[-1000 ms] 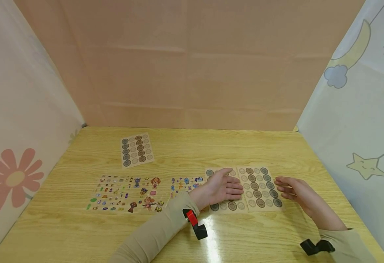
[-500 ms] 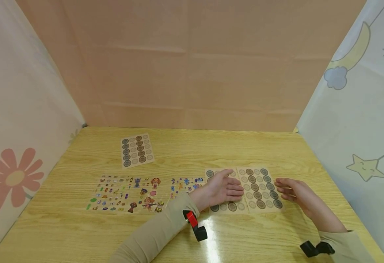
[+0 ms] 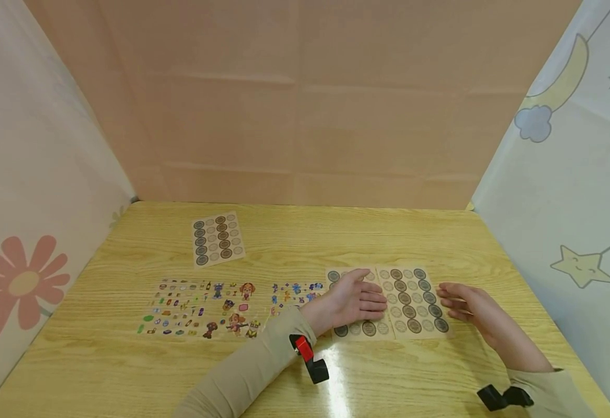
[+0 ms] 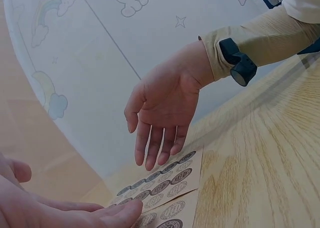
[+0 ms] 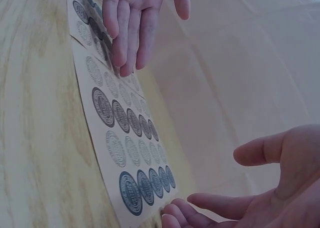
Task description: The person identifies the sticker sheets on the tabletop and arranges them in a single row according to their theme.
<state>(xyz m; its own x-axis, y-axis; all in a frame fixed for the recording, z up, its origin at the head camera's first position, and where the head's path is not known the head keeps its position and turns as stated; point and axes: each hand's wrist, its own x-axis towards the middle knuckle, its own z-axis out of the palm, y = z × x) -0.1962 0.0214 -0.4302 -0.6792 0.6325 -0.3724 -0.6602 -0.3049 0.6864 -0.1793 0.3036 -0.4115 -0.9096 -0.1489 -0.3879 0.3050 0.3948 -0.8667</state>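
Two sheets of round stickers lie side by side at the middle right of the table in the head view. My left hand (image 3: 350, 299) is over the left sticker sheet (image 3: 354, 330), its fingers straight and pointing right, hiding much of the sheet. At the right edge of the other sticker sheet (image 3: 406, 299) is my right hand (image 3: 474, 307), fingers loosely bent and thumb apart. Both palms face inward across the sheets in the wrist views, and neither hand holds anything. Whether the right fingertips (image 5: 172, 213) touch the paper, I cannot tell.
Left of my left forearm lie clear sheets of cartoon stickers (image 3: 237, 316) and small colourful stickers (image 3: 179, 313). Blue and orange stickers (image 3: 289, 293) are partly behind the left wrist. Another round-sticker sheet (image 3: 217, 238) lies farther back. Fabric walls enclose the wooden table (image 3: 127, 371).
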